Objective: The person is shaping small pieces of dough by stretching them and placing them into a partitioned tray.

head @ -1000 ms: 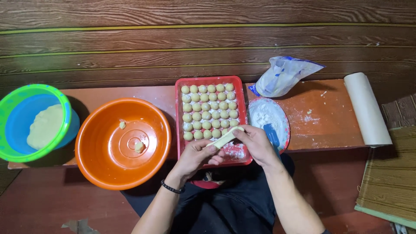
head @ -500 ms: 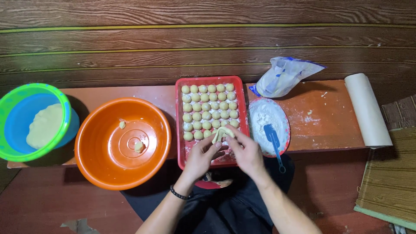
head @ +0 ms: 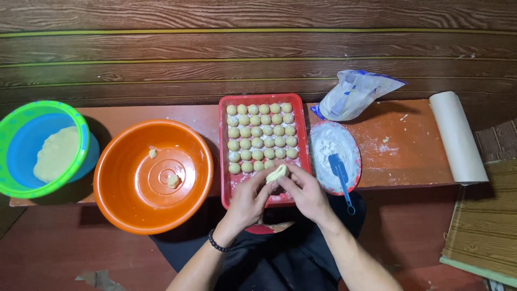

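Left hand [head: 249, 198] and right hand [head: 307, 193], each grip pinching one pale dough piece [head: 277, 173] at frame centre, over red tray [head: 223, 161] of dough balls [head: 261, 132], crumpled clear-and-blue bag [head: 355, 94] upper right on tabletop [head: 409, 145], orange basin [head: 153, 175] left.

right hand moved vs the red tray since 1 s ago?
Yes. The right hand has shifted left along the near edge of the red tray, closing against the left hand around the dough piece.

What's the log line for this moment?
left hand + right hand: pinching dough piece | over red tray | dough balls in rows
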